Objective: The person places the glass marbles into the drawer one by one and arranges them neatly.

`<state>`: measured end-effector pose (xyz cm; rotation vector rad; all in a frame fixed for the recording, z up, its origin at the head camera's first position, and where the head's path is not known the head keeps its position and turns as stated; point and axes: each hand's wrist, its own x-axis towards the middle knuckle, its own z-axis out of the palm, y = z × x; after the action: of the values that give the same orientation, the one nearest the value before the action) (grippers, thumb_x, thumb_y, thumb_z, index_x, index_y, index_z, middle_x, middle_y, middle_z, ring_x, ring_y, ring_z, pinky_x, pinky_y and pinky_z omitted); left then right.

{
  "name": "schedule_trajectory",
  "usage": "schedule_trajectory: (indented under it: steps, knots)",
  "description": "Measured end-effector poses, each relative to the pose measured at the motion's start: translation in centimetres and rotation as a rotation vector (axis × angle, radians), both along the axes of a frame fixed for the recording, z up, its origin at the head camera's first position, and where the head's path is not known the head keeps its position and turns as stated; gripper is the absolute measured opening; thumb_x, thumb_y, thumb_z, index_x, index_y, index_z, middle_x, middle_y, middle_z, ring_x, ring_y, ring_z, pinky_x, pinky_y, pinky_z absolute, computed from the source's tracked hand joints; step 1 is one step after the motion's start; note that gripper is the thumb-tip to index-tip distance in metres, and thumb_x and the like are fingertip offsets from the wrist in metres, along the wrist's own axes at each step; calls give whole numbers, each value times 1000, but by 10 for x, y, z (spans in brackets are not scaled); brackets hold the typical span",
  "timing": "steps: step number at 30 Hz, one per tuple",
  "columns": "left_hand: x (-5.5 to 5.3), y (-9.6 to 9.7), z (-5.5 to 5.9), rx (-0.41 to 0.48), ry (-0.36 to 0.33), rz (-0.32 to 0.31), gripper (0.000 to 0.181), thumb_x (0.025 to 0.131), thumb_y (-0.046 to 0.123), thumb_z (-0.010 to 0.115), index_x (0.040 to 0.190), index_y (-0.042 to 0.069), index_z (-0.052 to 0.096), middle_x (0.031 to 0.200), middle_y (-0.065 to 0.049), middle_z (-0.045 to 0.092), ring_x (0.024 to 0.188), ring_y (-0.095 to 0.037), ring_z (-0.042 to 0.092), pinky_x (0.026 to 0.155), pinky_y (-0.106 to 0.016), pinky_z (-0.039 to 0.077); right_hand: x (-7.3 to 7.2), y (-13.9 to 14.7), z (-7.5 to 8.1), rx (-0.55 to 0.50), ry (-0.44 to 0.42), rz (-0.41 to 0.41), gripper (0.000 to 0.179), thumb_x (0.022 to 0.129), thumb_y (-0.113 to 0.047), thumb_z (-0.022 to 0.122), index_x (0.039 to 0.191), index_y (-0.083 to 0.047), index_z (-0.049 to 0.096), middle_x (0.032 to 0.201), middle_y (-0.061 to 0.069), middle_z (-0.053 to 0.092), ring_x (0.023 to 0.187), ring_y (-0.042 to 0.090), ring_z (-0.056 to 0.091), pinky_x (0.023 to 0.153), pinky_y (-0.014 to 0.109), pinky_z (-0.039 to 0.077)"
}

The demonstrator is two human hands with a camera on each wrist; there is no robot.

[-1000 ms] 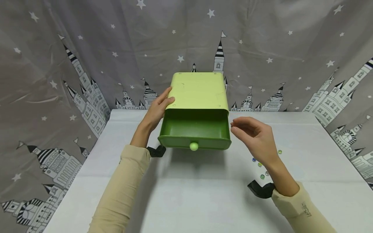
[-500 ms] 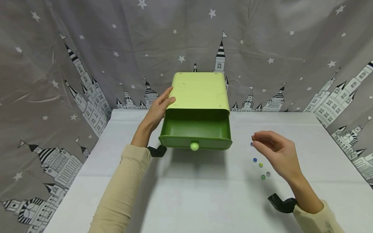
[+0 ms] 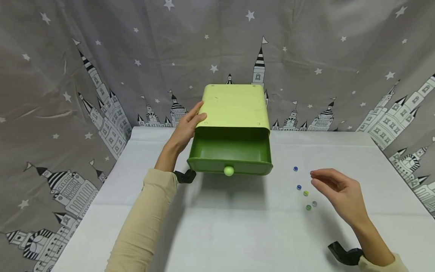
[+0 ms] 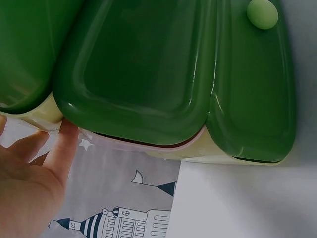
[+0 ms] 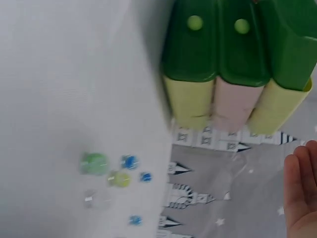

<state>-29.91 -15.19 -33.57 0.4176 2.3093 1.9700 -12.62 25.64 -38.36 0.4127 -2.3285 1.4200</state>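
Note:
A small drawer unit with a pale yellow top stands at the middle of the table. Its top green drawer is pulled out, and the inside I see is bare. My left hand rests against the unit's left side, thumb by the front edge, fingers fairly straight. To the right, my right hand hovers over the table beside several small glass marbles: a blue marble, a second blue marble, a yellow one, a clear one and a green one. Nothing shows in its bent fingers.
Below the pulled-out drawer, a pink middle tier and a yellow lower tier have their drawers in. Another blue marble lies apart in the right wrist view. A grey castle-print curtain hangs behind the white-covered table.
My right hand has moved from beside the drawer to the right and nearer me, uncovering a blue marble and covering a greenish one. My left hand has stayed on the unit.

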Motion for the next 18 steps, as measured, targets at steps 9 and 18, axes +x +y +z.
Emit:
schedule_trajectory:
  steps: [9, 18]
  knots:
    - [0, 1, 0, 12, 4, -7, 60, 103, 41, 50, 157, 36, 25, 163, 8, 13, 149, -20, 12, 111, -64, 19, 8, 17, -26, 1, -108, -88, 19, 89, 3, 70, 108, 4, 70, 102, -3, 69, 91, 4, 66, 80, 12, 49]
    - [-2, 0, -1, 9, -3, 7, 59, 102, 43, 51, 156, 39, 27, 163, 10, 14, 149, -19, 12, 111, -63, 20, 12, 25, -49, 30, -176, -72, 23, 89, -2, 73, 110, 6, 70, 109, -3, 68, 101, -2, 60, 90, 9, 42]
